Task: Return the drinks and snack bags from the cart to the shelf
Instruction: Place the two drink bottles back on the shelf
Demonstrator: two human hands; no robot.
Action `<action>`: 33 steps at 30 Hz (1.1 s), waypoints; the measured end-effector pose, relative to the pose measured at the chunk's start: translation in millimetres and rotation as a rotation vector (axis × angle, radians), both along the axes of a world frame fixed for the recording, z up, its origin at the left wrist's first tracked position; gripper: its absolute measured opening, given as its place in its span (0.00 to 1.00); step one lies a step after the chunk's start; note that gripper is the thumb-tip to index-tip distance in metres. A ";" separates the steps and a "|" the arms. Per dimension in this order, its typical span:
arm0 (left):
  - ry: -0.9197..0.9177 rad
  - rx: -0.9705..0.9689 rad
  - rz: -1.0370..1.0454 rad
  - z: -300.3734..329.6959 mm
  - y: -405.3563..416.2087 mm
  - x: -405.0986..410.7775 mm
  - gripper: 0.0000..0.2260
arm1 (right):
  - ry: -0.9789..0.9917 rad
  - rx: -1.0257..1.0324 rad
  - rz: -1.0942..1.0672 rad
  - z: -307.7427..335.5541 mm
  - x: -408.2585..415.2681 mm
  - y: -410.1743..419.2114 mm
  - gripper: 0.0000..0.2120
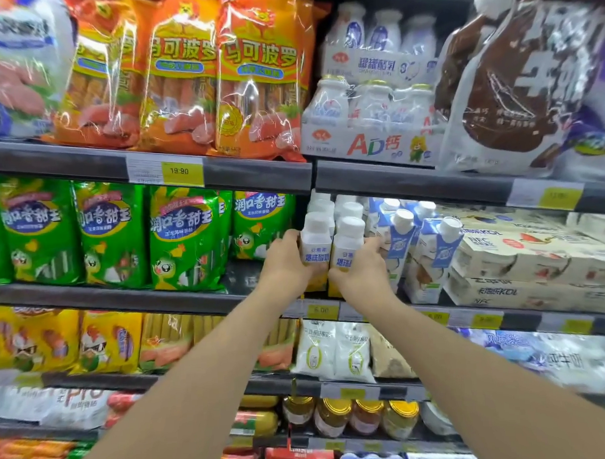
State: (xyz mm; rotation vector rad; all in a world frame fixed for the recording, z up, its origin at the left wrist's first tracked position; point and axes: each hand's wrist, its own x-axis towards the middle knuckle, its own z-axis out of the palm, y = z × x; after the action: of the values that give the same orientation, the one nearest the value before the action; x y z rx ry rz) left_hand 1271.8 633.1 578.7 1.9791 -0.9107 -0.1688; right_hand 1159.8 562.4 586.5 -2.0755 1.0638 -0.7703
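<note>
Two white yogurt-drink bottles with white caps and blue lettering stand side by side at the front of the middle shelf (269,292). My left hand (284,264) grips the left bottle (316,244) round its lower body. My right hand (359,265) grips the right bottle (347,246) the same way. Behind them more of the same white bottles (322,204) stand in rows. The cart is out of view.
Green snack bags (183,237) fill the middle shelf to the left; blue-and-white drink cartons (399,239) and boxed drinks (521,256) stand to the right. Orange sausage bags (258,76) and milk-bottle packs (369,124) sit on the shelf above. Lower shelves hold bags and jars (335,417).
</note>
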 end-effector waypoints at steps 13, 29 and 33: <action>0.009 0.003 -0.037 -1.4 -7.1 -5.6 0.22 | 0.137 -0.127 -0.143 -8.2 -9.8 1.0 0.29; 0.048 0.027 -0.059 0.6 -1.7 -9.6 0.20 | 0.369 -0.251 -0.093 -3.0 -20.7 -8.3 0.22; 0.029 0.052 -0.052 3.6 -0.6 -10.0 0.20 | 0.344 -0.258 -0.079 -4.3 -21.4 -8.6 0.21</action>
State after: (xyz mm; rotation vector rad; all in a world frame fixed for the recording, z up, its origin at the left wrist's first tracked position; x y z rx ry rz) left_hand 1261.9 632.6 582.3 1.9967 -0.9476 -0.2526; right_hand 1138.4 553.8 582.2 -2.4610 1.2935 -0.6279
